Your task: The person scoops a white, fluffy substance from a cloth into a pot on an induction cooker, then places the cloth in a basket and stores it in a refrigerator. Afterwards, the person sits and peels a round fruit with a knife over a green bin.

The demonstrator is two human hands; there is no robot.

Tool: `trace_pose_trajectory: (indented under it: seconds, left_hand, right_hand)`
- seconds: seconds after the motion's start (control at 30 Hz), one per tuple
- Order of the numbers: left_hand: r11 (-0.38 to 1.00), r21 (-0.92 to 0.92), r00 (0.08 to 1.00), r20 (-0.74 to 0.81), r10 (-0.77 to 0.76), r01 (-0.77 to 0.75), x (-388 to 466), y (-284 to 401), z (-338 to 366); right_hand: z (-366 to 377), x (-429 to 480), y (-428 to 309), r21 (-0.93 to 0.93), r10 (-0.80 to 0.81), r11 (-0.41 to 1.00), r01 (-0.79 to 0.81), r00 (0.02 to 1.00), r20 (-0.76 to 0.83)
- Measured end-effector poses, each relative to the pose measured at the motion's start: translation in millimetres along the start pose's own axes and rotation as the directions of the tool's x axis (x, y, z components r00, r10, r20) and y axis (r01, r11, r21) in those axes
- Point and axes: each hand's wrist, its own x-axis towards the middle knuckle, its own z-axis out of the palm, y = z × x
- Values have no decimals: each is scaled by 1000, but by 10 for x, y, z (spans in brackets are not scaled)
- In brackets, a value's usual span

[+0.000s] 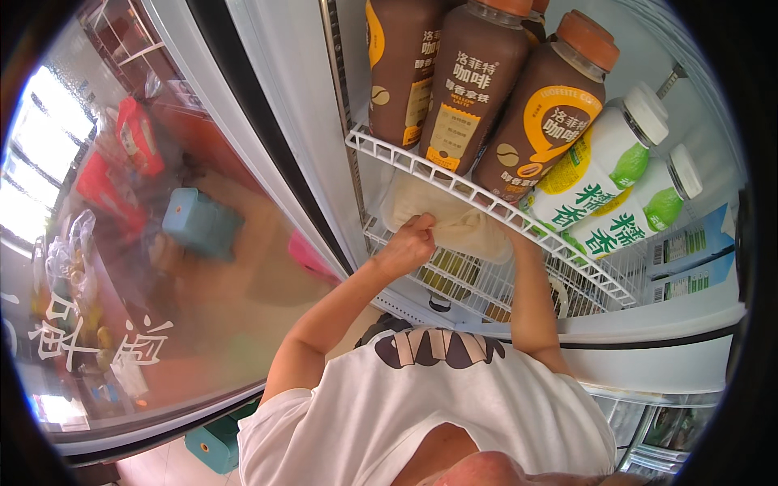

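A plastic-wrapped pack of pale, cream-coloured food lies on a white wire shelf, below the upper shelf of bottles. At the pack's near left edge is my left hand, its fingers curled in against the wrap; whether they pinch it I cannot tell. My right forearm reaches up at the pack's right side, and the right hand is mostly hidden behind the upper shelf's front rail and the pack, so its grip does not show.
Brown coffee bottles and white-and-green bottles stand on the upper wire shelf. A glass fridge door stands open at left. Cartons are at far right. More wire shelving lies lower down.
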Motion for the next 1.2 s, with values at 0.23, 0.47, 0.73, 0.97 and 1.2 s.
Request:
trace_pose_trajectory:
  seconds: [0.23, 0.47, 0.73, 0.97, 1.2]
  left_hand:
    - [986, -166, 999, -45, -13, 5, 86, 214, 160]
    - [892, -324, 886, -237, -399, 315, 303, 211, 200]
    - [964, -213, 958, -199, -205, 161, 417, 217, 434]
    - [960, -226, 961, -185, -207, 164, 359, 201, 493]
    - [951, -245, 951, -197, -239, 188, 472, 235, 490]
  right_hand:
    - [182, 57, -119, -45, -82, 996, 83, 996, 21]
    - [-155, 180, 68, -71, 82, 994, -82, 997, -9]
    - [-64, 207, 111, -121, 85, 990, -78, 995, 55]
    - [-123, 315, 136, -141, 116, 984, -106, 991, 62]
    - [-103, 294, 129, -161, 112, 982, -97, 990, 86]
